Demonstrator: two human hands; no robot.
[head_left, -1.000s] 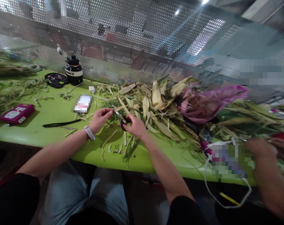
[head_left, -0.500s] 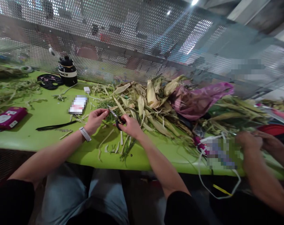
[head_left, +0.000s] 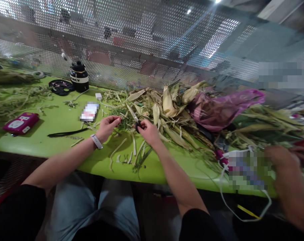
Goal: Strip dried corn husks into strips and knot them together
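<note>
My left hand point(head_left: 108, 129), with a pale watch band at the wrist, is closed in a pinch over the green table point(head_left: 91, 160). Anything between its fingertips is too small to make out. Dark-handled scissors point(head_left: 135, 117) are gripped in my right hand point(head_left: 148, 131), their blades pointing up and left, apart from the left hand. Thin green shreds point(head_left: 124, 117) lie just behind both hands. A heap of dried corn husks point(head_left: 155, 113) spreads to the right, and cut strips point(head_left: 134, 145) are scattered on the table below my hands.
At left are a phone point(head_left: 90, 111), a black strap point(head_left: 66, 132), a magenta power socket box point(head_left: 21, 123) and a black bottle point(head_left: 79, 77). A pink plastic bag point(head_left: 209, 110) sits on the husks. White cable point(head_left: 223, 187) loops off the edge near another person's hand point(head_left: 282, 160).
The scissors and my right hand have drawn away from my left hand. A pale strip at my left fingertips no longer shows there. The whole view has shifted slightly.
</note>
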